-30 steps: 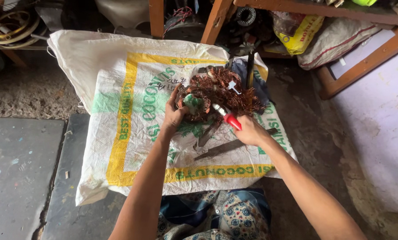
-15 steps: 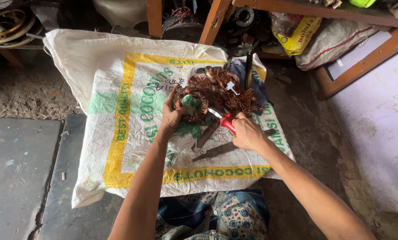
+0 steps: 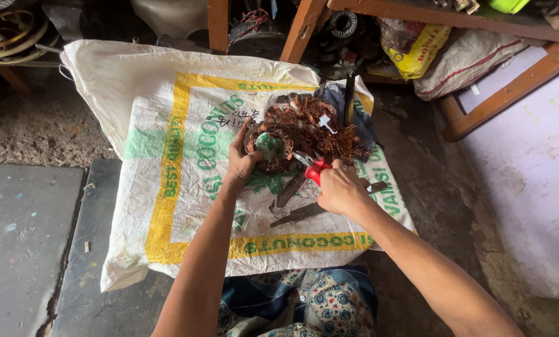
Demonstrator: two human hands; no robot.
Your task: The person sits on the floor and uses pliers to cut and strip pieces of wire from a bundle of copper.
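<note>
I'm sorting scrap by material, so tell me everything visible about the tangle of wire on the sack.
The tangle of wire is copper-coloured, thin strands bunched in a loose mound. It lies on the white woven sack, near its far edge. The left hand grips a wound ring at its near side; the right hand brings red-handled cutters to it.

A white woven sack (image 3: 186, 143) spread on the floor (image 3: 29, 206) carries tangled copper wire (image 3: 310, 131) and, seemingly, dark metal strips (image 3: 295, 215).
</note>
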